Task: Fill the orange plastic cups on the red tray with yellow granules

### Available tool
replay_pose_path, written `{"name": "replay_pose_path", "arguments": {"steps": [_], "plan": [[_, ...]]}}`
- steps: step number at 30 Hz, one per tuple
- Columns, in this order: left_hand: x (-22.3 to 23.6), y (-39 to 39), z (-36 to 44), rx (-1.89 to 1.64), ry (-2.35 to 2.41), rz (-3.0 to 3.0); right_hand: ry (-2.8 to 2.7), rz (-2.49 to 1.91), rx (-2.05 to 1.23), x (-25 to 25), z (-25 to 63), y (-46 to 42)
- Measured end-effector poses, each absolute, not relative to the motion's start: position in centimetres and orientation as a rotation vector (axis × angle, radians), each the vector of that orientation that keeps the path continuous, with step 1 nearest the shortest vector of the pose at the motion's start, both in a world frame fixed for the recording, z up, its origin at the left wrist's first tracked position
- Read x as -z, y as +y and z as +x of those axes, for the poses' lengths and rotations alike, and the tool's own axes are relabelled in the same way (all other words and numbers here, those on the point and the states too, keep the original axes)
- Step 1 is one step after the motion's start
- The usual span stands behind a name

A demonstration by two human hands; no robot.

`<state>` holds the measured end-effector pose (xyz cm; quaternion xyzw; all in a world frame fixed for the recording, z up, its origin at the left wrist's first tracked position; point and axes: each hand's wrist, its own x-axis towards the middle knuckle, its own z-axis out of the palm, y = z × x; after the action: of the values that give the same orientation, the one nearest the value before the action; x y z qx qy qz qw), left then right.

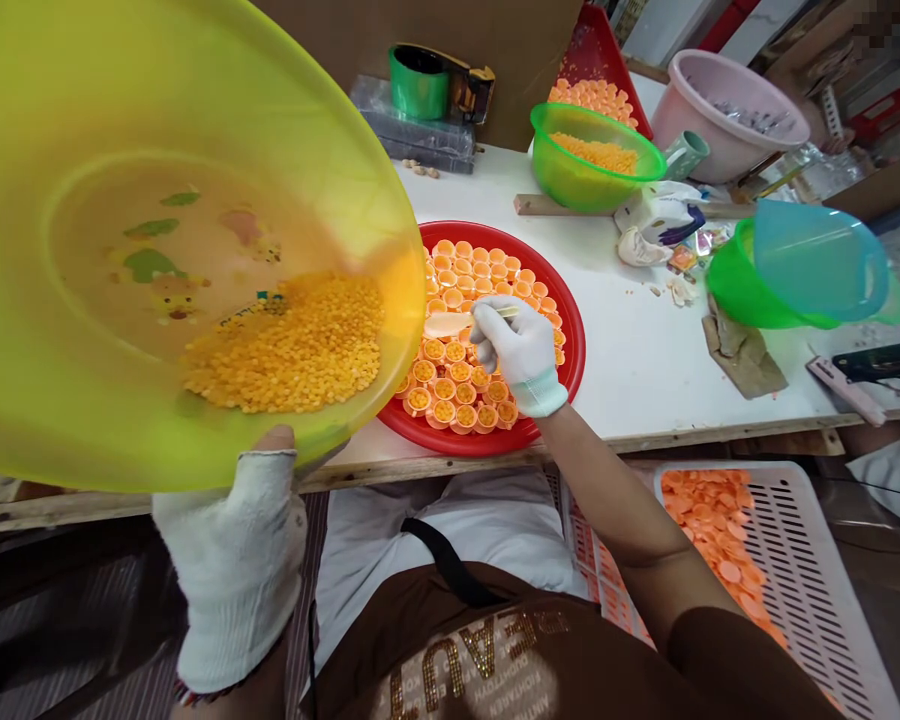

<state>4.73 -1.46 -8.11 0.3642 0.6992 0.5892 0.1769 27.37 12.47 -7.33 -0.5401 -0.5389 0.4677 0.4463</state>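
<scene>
My gloved left hand [244, 550] grips the rim of a large yellow basin [67, 430], its thumb showing and its other fingers hidden underneath. The basin is tilted, and a heap of small yellow pellets [292, 350] lies at its lower side. In my gloved right hand [517, 345] is a small pale spoon [448, 324], held in closed fingers above a round red tray [576, 345]. Small orange cups [465, 268] fill the tray in rows. Those nearer me hold yellow pellets, while the farther ones look empty inside.
Behind the tray stand a green bowl of pellets [600, 185], a pink tub [735, 110] and a tape dispenser [435, 85]. To the right are a green basin [757, 290] and a piece of cardboard [742, 355]. A white crate [817, 560] with orange discs sits below the table edge.
</scene>
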Motion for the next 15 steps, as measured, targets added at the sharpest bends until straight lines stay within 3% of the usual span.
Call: {"name": "replay_pose_path", "arguments": {"steps": [5, 11, 15], "plan": [[8.0, -1.4, 6.1, -1.648, 1.888, 0.881, -1.613, -1.294, -1.022, 7.0, 23.9, 12.1], [7.9, -1.4, 6.8, -1.623, 1.854, 0.843, -1.456, -1.338, -1.439, 6.8, 22.0, 11.9], [7.7, -1.1, 6.7, -1.612, 1.861, 0.856, -1.250, -1.284, -1.495, 6.6, 23.3, 12.5]]}}
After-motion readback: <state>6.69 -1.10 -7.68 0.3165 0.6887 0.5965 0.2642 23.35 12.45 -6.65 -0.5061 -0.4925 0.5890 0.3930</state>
